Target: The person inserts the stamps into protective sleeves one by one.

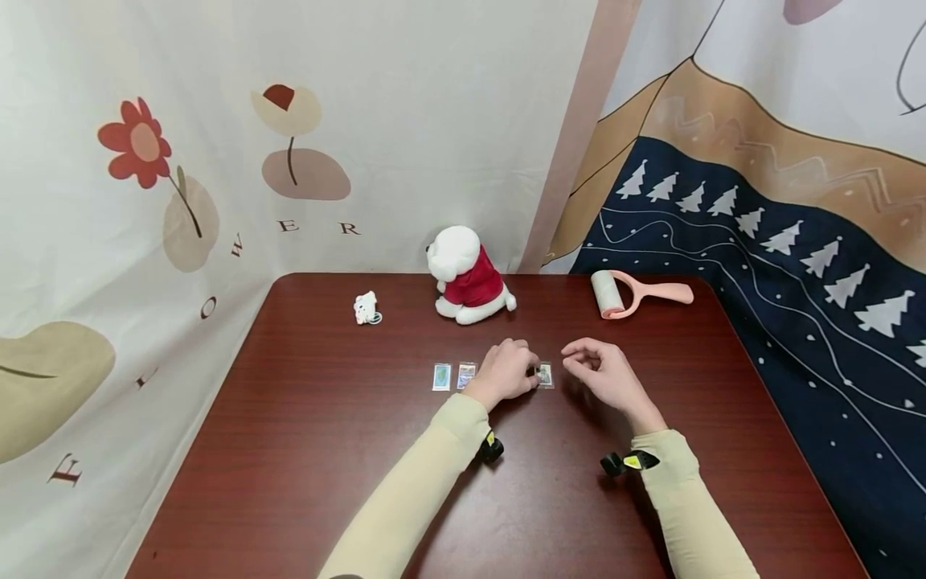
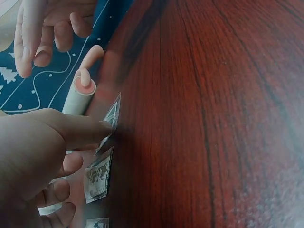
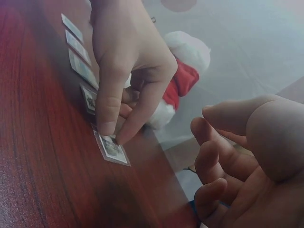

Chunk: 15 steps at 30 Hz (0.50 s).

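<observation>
Several small stamp-like pictures in clear sleeves lie in a row on the brown table. My left hand [image 1: 509, 371] reaches over the row, hiding its middle in the head view. Its thumb and forefinger meet at the edge of the rightmost stamp [image 3: 114, 150], which lies on the tabletop. Left of that hand are a green-blue stamp [image 1: 442, 377] and a purplish one [image 1: 465, 375]. A greyish stamp [image 2: 98, 179] shows beside the fingers in the left wrist view. My right hand [image 1: 606, 373] hovers right of the row, fingers loosely bent, holding nothing.
A white plush dog [image 1: 473, 277] in a red top sits at the back of the table [image 1: 325, 450]. To its left is a small white object [image 1: 366, 309] with a cord. A pink-handled lint roller [image 1: 637, 294] lies back right. Printed cloths hang behind.
</observation>
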Available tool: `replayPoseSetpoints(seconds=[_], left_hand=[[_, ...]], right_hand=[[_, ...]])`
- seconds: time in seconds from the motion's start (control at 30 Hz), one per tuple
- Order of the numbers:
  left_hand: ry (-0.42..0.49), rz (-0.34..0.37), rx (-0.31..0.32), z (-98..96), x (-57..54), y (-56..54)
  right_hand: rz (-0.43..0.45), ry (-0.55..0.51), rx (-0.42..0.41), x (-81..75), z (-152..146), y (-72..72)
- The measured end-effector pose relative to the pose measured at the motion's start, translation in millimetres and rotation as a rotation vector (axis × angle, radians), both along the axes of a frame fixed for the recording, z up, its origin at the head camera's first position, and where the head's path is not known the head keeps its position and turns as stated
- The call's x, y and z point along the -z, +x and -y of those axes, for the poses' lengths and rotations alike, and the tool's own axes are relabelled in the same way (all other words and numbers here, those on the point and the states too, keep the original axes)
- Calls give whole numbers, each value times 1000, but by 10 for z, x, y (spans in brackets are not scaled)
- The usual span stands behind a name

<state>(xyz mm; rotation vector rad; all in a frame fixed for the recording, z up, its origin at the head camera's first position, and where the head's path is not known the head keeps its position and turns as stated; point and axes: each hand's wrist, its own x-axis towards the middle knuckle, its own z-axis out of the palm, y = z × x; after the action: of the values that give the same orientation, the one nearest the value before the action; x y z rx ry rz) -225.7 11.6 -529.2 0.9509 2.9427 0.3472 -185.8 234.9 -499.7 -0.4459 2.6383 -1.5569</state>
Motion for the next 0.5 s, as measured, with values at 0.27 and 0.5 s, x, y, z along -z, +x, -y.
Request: replayPoseSetpoints(seconds=[0.27,0.5], left_hand=[[95,-5,-18,71,-94,31],[220,-59,-52,408,-285,17]], right_hand=[[7,12,6,3,-2,-1],[-36,74,35,-10,-92,-40]])
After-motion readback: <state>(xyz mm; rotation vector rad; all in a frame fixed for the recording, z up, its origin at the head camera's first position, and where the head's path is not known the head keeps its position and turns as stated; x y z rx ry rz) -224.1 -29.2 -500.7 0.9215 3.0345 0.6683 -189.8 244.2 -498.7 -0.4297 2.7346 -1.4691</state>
